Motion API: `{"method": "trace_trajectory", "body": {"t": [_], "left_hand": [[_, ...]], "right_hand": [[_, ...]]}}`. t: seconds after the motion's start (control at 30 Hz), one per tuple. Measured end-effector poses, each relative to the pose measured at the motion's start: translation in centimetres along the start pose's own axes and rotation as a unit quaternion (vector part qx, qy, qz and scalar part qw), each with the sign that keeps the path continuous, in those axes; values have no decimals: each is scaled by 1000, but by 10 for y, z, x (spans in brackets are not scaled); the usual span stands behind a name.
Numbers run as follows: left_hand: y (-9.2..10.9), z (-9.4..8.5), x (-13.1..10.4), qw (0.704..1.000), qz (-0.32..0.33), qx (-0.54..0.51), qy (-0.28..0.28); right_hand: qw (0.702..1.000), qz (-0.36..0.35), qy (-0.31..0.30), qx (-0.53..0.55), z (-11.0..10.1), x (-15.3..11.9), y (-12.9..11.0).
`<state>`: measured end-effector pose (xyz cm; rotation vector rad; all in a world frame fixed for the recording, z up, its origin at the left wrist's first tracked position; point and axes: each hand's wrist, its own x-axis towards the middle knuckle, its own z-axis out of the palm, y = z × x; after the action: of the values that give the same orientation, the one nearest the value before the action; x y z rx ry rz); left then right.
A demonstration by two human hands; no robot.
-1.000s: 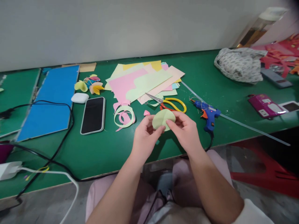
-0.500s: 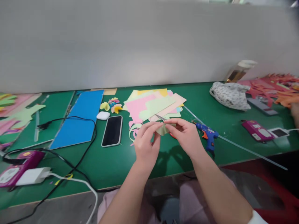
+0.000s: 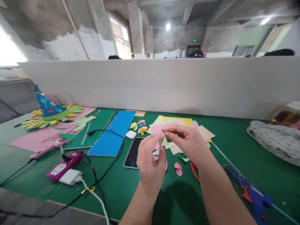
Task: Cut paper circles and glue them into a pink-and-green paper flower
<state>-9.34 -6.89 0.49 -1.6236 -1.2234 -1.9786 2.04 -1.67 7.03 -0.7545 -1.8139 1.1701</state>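
With the fingertips of my left hand (image 3: 150, 159) and right hand (image 3: 191, 142), I pinch a small pale green paper (image 3: 163, 140), just near of the coloured sheets (image 3: 185, 121). Markings on the purple power strip (image 3: 59, 168), left, are too small to read.

A green tabletop (image 3: 117, 187) runs across the scene. On its left lie a pink sheet (image 3: 25, 142) and, nearer, a purple power strip (image 3: 76, 159). Right of these come a blue board (image 3: 105, 147), a white case (image 3: 131, 134), a phone (image 3: 131, 155) and paper flowers (image 3: 143, 130). Overlapping papers (image 3: 182, 121) cover the far middle; a pink cut-out (image 3: 178, 169) and a red handle (image 3: 194, 172) lie nearer. At right lie a blue glue gun (image 3: 256, 197) and a patterned cloth bundle (image 3: 274, 140).
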Motion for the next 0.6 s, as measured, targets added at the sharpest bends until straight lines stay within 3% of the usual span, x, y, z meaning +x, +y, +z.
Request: {"method": "trace_trajectory", "body": {"t": [0.17, 0.27, 0.43, 0.53, 0.6], "left_hand": [[-7, 5, -4, 999, 30, 25, 8], [-6, 12, -9, 1000, -3, -16, 15], [0, 15, -13, 976, -166, -131, 42], [-2, 13, -11, 952, -287, -107, 5], [-6, 12, -9, 942, -320, -100, -27]], "right_hand": [[994, 32, -49, 96, 2, 9, 9], [990, 30, -74, 113, -4, 12, 14], [997, -7, -71, 33, -16, 14, 24], [996, -10, -84, -23, -22, 12, 28], [994, -12, -102, -45, -24, 11, 28]]}}
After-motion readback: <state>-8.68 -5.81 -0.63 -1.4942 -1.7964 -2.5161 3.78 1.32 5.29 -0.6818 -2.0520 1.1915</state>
